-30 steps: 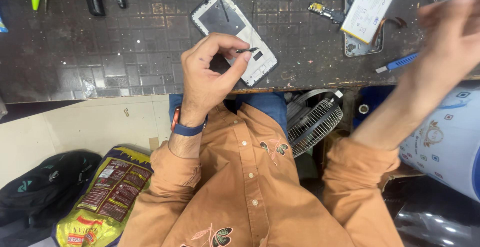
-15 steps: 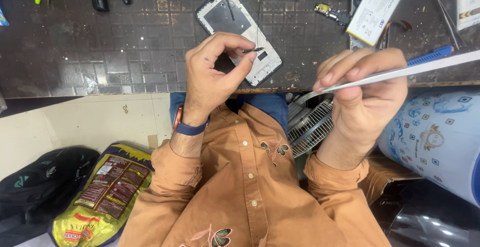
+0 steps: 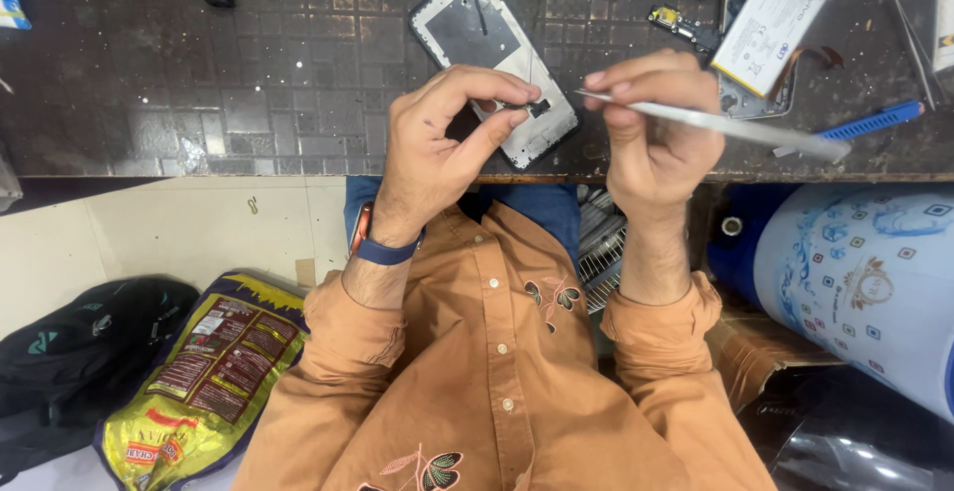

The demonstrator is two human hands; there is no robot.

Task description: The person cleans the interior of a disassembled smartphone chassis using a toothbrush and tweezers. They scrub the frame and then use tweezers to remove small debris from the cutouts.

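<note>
The phone frame is an opened handset chassis with a black rim and a pale grey inner plate. It lies flat on the dark tiled workbench, set diagonally, its lower end near the bench's front edge. A small black component sits at that lower end, pinched between thumb and forefinger of the left hand. The tweezers are long, slim and silver, held near-horizontal in the right hand, tip pointing left, just beside the component.
</note>
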